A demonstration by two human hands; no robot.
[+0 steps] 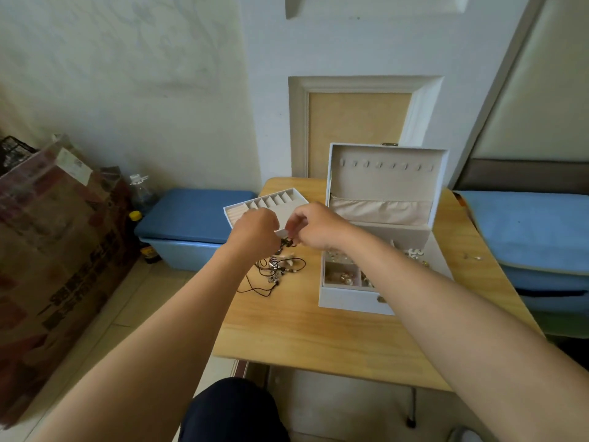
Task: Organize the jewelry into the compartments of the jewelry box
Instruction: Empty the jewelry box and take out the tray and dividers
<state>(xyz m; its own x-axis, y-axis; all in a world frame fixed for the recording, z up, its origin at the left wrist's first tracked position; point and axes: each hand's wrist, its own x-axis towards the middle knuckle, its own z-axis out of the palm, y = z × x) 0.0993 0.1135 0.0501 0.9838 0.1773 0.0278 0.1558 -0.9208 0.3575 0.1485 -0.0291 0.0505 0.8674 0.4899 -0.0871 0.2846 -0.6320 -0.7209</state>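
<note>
- two hands, doing what?
- left hand (255, 231) and right hand (315, 228) meet above the table (302, 330), fingers curled, pinching cords of the necklace tangle (277, 269).
- and where's it lying?
- just left of the open jewelry box (350, 299).

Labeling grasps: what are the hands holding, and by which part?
The left hand and right hand both pinch the upper end of the tangled black cord necklaces; the rest lies on the table.
</note>
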